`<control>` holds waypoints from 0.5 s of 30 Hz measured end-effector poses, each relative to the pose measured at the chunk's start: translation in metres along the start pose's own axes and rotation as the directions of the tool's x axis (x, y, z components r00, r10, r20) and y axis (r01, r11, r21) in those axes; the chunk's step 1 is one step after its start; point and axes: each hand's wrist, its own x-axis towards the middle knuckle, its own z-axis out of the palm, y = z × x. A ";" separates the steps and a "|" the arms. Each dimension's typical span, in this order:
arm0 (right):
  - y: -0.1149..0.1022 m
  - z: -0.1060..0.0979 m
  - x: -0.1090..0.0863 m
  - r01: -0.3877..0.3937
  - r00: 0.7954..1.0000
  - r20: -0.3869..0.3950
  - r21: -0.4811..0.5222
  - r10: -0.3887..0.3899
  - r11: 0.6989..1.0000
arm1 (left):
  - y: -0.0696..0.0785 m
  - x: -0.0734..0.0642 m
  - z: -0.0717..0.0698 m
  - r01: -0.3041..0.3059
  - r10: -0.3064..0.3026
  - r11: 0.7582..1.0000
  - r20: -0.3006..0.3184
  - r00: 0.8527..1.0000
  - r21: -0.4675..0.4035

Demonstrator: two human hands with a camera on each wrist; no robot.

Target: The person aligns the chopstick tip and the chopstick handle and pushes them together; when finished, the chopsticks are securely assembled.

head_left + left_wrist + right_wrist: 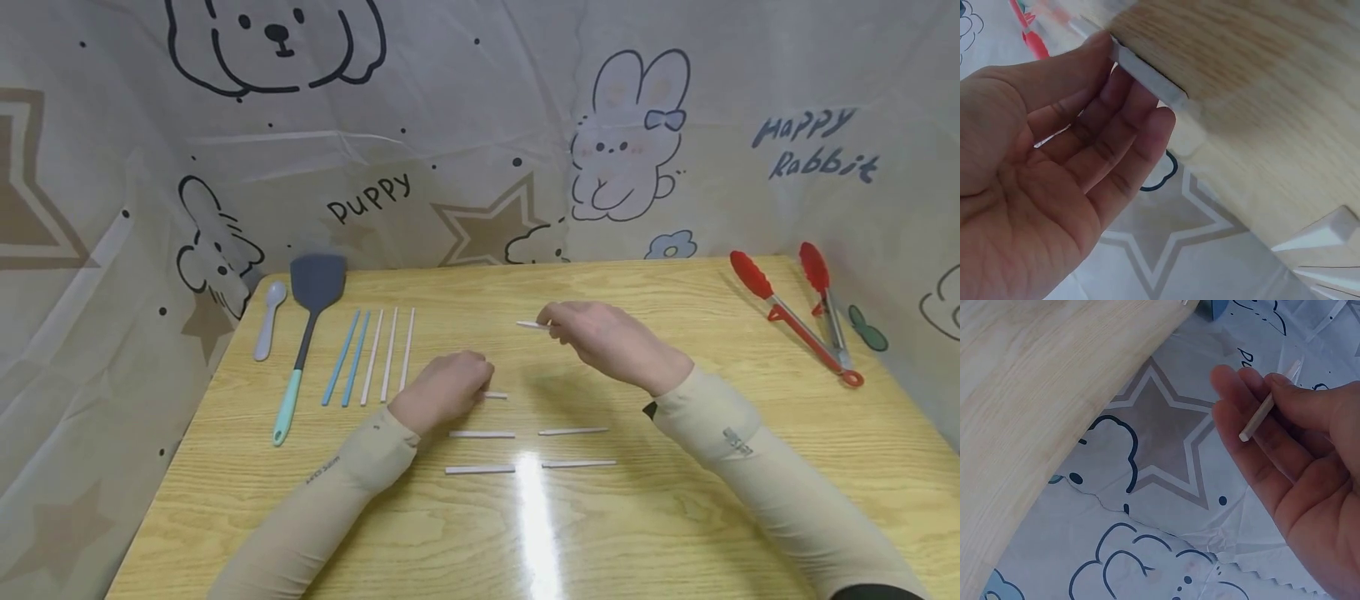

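Note:
My left hand is low over the middle of the table, thumb and fingertips pinching a short white stick, its end poking out to the right. Farther back and to the right, my right hand is raised above the tabletop. Between its thumb and fingers it holds another short white stick, whose tip points left. In front of the hands lie two thicker short sticks on the left. Two thinner, tapered ones lie roughly in line with them on the right.
Left of my left hand stand two blue chopsticks and three pale ones in a row. Beyond them lie a spatula and a small spoon. Red-tipped tongs rest at the right. Printed cloth hangs behind the table.

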 end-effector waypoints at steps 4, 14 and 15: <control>0.000 -0.001 0.001 0.004 1.000 -0.012 -0.006 -0.005 1.000 | -0.003 -0.004 -0.004 -0.002 0.002 1.000 -0.021 1.000 0.001; 0.000 -0.002 0.002 0.019 0.999 -0.030 -0.018 -0.019 1.000 | -0.015 -0.008 -0.023 -0.006 0.008 1.000 -0.164 0.986 0.012; 0.000 -0.002 0.002 0.021 0.999 -0.032 -0.019 -0.022 1.000 | -0.015 -0.007 -0.024 -0.001 0.005 1.000 -0.186 0.983 0.023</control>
